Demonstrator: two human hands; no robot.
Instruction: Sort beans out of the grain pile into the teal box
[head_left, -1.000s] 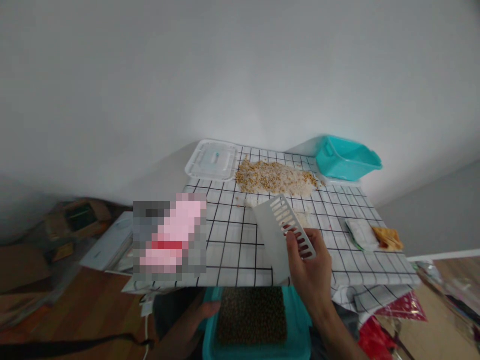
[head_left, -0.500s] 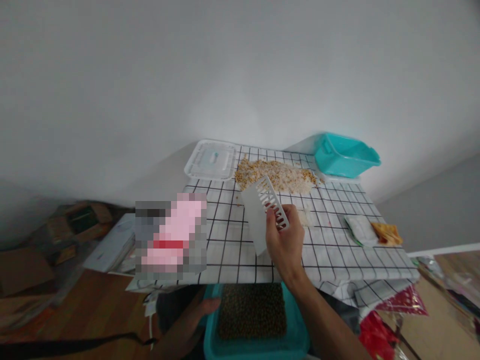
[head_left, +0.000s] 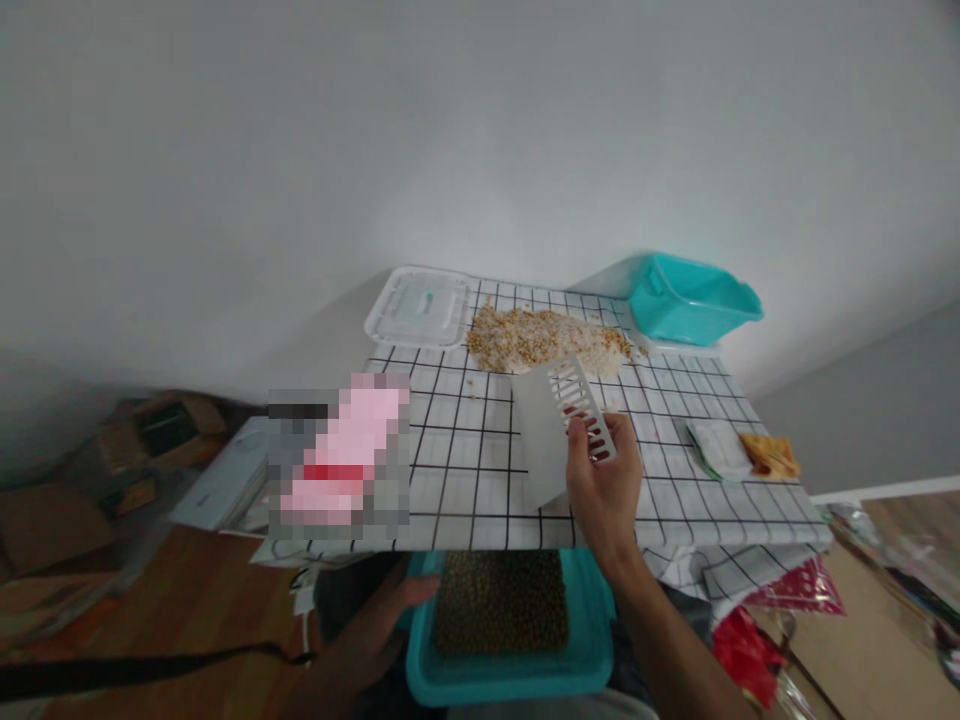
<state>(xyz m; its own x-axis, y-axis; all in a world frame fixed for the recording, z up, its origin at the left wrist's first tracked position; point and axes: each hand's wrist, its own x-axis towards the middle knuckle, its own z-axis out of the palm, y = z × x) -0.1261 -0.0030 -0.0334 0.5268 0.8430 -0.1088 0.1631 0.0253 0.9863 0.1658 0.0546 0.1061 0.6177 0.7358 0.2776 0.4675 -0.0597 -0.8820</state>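
My right hand (head_left: 606, 478) grips a thin white plastic panel (head_left: 538, 440) by its slotted edge, thumb on the near face. The panel is tilted over the checked tablecloth, short of a spread pile of yellowish beans mixed with pale flakes (head_left: 540, 338). My left hand (head_left: 401, 605) holds the left rim of a teal bin (head_left: 510, 682), with the thumb at the rim and the other fingers mostly hidden. Many small brownish round beans (head_left: 501, 605) cover the floor of this bin, which sits below the table's front edge.
A clear white lid (head_left: 420, 308) lies at the table's back left. Another teal bin (head_left: 694, 300) stands at the back right on a white lid. A white packet (head_left: 720, 448) and a yellow cloth-like piece (head_left: 770, 456) lie at the right. A blurred pink item (head_left: 352, 440) is at the left.
My right hand has moved to the right with the white panel, away from the table's middle. My left hand stays at the bin's rim. The whole view has shifted slightly.
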